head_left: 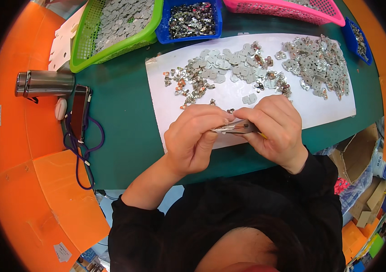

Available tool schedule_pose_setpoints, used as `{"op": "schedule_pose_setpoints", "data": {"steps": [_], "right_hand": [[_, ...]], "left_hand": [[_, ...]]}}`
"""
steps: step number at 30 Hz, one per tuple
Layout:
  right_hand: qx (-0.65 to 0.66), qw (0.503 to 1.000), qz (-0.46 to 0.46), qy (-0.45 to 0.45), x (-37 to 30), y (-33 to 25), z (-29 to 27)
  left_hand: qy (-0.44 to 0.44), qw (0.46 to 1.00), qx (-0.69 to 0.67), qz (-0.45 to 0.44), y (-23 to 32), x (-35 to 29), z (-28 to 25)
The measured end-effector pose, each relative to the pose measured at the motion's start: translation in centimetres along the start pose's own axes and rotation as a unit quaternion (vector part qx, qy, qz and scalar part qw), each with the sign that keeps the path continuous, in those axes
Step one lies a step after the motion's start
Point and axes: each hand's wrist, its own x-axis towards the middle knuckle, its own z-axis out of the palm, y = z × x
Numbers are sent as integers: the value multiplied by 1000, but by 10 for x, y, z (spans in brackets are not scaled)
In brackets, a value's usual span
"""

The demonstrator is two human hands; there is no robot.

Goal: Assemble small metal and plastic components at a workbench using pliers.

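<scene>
My two hands meet over the near edge of a white sheet. My right hand [277, 129] is closed round a grey metal tool [246, 126] that looks like pliers, with a bit of yellow by the palm. A small metal part [223, 129] is pinched between the thumb and fingers of my left hand [193, 136], against the tool's tip. Its exact shape is partly hidden by the fingers. Just beyond the hands lie flat grey metal plates [215, 63], small shiny metal fittings [193, 88] and one lone plate [249, 99].
On the white sheet [161, 113], a heap of assembled metal parts [320, 65] lies right. Along the far side stand a green basket [77, 50], blue bins [160, 34] [350, 43] and a pink basket [288, 16]. A steel flask [50, 84] and a corded phone [80, 113] are left.
</scene>
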Motion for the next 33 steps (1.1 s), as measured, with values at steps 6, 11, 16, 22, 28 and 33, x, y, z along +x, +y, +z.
{"op": "schedule_pose_setpoints", "data": {"steps": [6,11,16,22,28,33], "right_hand": [[63,988,82,-116,2,-4,-11],[257,890,273,-260,16,4,-45],[483,651,388,-439,34,1,-51],[518,612,406,-438,30,3,-41],[487,648,387,-439,29,5,-41],[488,646,397,-433,28,5,-39]], "left_hand": [[-42,994,85,-57,8,-1,-5],[-13,986,30,-161,8,-5,-9],[20,992,-20,-121,9,-2,-1],[16,994,-11,-104,10,-3,-2],[12,992,1,-126,11,-4,0],[8,995,38,-91,8,-4,0]]}}
